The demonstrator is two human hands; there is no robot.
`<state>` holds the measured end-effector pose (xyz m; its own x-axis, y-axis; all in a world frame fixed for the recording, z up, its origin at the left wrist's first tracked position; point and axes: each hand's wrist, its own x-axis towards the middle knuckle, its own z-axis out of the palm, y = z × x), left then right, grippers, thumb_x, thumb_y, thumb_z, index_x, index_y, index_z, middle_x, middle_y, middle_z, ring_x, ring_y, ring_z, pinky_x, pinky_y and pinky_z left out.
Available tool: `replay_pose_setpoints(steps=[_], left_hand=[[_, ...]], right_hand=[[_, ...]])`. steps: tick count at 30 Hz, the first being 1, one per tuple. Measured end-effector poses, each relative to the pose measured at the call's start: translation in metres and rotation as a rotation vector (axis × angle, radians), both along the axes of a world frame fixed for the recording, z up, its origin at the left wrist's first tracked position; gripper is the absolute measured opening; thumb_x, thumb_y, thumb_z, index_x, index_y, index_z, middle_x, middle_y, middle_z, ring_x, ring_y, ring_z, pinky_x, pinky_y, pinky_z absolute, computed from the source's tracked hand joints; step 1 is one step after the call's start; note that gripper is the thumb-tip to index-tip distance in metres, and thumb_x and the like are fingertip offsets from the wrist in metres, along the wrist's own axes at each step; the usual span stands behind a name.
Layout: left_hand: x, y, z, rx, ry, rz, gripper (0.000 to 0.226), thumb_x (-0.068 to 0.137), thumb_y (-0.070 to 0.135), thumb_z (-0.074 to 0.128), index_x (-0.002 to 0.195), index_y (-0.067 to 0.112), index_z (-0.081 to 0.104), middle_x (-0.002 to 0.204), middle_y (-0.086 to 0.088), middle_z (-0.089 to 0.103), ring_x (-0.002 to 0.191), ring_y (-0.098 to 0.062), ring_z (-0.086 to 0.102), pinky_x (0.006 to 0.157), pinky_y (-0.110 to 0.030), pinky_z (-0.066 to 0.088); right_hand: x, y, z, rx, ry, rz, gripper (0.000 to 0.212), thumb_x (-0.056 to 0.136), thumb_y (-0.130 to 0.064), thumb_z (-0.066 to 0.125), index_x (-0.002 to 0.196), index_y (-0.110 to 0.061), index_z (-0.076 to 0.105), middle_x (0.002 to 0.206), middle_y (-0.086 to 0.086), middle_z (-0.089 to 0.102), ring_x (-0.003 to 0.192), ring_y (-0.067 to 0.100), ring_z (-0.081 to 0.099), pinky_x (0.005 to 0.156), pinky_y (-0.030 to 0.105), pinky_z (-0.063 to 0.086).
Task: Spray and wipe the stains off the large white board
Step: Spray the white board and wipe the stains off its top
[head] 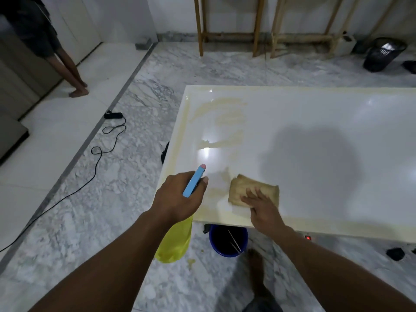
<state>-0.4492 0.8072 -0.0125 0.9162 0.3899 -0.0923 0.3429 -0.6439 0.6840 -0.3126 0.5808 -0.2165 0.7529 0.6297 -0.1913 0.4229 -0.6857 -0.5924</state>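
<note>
Head view: the left hand (177,199) grips the spray bottle (193,181) at the near-left corner of the white board (315,113), while the right hand (263,210) presses flat-fingered on the cloth (247,185) lying there. Best to mist the yellowish smears (227,115) farther up, then wipe with overlapping, even strokes.

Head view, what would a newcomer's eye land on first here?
The large white board fills the right side, with yellowish stains smeared near its far left corner. At its near edge the left hand grips a blue-and-yellow spray bottle, and beside it the right hand presses a tan cloth flat on the board.
</note>
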Motion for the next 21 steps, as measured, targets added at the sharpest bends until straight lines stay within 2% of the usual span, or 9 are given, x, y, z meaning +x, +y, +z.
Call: replay_pose_setpoints(steps=[2, 3, 5, 7, 8, 10, 13, 16, 21], left_hand=[[-0.023, 0.002, 0.005, 0.01, -0.004, 0.005, 0.046, 0.096, 0.062, 0.049, 0.067, 0.026, 0.05, 0.051, 0.006, 0.054, 0.052, -0.027, 0.067, 0.058, -0.056, 0.06], [-0.031, 0.004, 0.009, 0.021, -0.006, 0.008, 0.046, 0.096, 0.062, 0.049, 0.066, 0.027, 0.05, 0.051, 0.005, 0.055, 0.052, -0.026, 0.067, 0.058, -0.056, 0.06], [-0.036, 0.007, 0.012, 0.042, -0.001, -0.002, 0.046, 0.097, 0.059, 0.049, 0.067, 0.025, 0.05, 0.053, 0.003, 0.057, 0.053, -0.024, 0.068, 0.059, -0.055, 0.059], [-0.035, 0.012, 0.02, 0.055, -0.003, -0.007, 0.046, 0.099, 0.058, 0.049, 0.069, 0.023, 0.051, 0.055, 0.001, 0.059, 0.054, -0.023, 0.069, 0.059, -0.055, 0.059], [-0.031, 0.015, 0.022, 0.058, -0.003, -0.006, 0.046, 0.099, 0.058, 0.049, 0.07, 0.023, 0.052, 0.056, 0.0, 0.059, 0.054, -0.024, 0.069, 0.06, -0.054, 0.06], [-0.014, 0.021, 0.026, 0.067, -0.006, -0.011, 0.046, 0.101, 0.056, 0.049, 0.071, 0.021, 0.053, 0.058, -0.002, 0.061, 0.056, -0.026, 0.07, 0.061, -0.054, 0.06], [0.02, 0.031, 0.027, 0.073, -0.003, -0.021, 0.046, 0.103, 0.052, 0.051, 0.074, 0.017, 0.054, 0.064, -0.007, 0.065, 0.06, -0.029, 0.071, 0.064, -0.055, 0.06], [0.065, 0.047, 0.023, 0.08, -0.011, -0.023, 0.047, 0.101, 0.055, 0.048, 0.074, 0.017, 0.053, 0.065, -0.008, 0.065, 0.059, -0.029, 0.071, 0.065, -0.056, 0.061], [0.15, 0.087, 0.014, 0.07, -0.004, -0.029, 0.048, 0.101, 0.055, 0.049, 0.073, 0.017, 0.053, 0.064, -0.011, 0.064, 0.059, -0.031, 0.07, 0.063, -0.056, 0.06]], right_hand=[[-0.011, -0.003, 0.016, -0.013, 0.087, 0.015, 0.056, 0.091, 0.007, 0.04, 0.137, -0.019, 0.058, 0.153, 0.005, 0.044, 0.149, 0.027, 0.027, 0.121, 0.038, 0.019], [-0.01, -0.001, 0.03, -0.033, 0.126, 0.012, 0.052, 0.092, 0.005, 0.042, 0.135, -0.018, 0.06, 0.146, 0.007, 0.052, 0.144, 0.03, 0.039, 0.117, 0.035, 0.027], [-0.002, -0.002, 0.061, -0.07, 0.245, -0.073, 0.037, 0.09, -0.006, 0.049, 0.117, -0.021, 0.069, 0.119, 0.007, 0.067, 0.114, 0.03, 0.062, 0.096, 0.036, 0.045], [0.011, -0.002, 0.096, 0.066, 0.429, -0.209, 0.017, 0.087, -0.019, 0.058, 0.094, -0.017, 0.073, 0.092, 0.005, 0.072, 0.086, 0.027, 0.067, 0.074, 0.036, 0.05], [0.021, -0.004, 0.109, 0.142, 0.535, -0.28, 0.017, 0.089, -0.02, 0.059, 0.094, -0.012, 0.073, 0.091, 0.007, 0.074, 0.085, 0.028, 0.069, 0.072, 0.037, 0.053], [0.047, -0.007, 0.125, 0.196, 0.726, -0.381, 0.019, 0.092, -0.014, 0.059, 0.106, -0.007, 0.07, 0.106, 0.015, 0.072, 0.097, 0.032, 0.069, 0.079, 0.043, 0.058], [0.091, 0.002, 0.133, 0.176, 0.889, -0.377, 0.029, 0.09, -0.012, 0.064, 0.118, -0.007, 0.064, 0.117, 0.021, 0.069, 0.106, 0.04, 0.067, 0.089, 0.052, 0.057], [0.152, 0.032, 0.141, 0.141, 0.843, -0.306, 0.031, 0.091, -0.002, 0.058, 0.121, -0.009, 0.064, 0.116, 0.021, 0.07, 0.105, 0.039, 0.068, 0.084, 0.05, 0.059], [0.271, 0.105, 0.161, -0.004, 0.432, -0.24, 0.034, 0.088, 0.007, 0.052, 0.117, -0.001, 0.066, 0.108, 0.018, 0.068, 0.093, 0.031, 0.065, 0.077, 0.04, 0.055]])
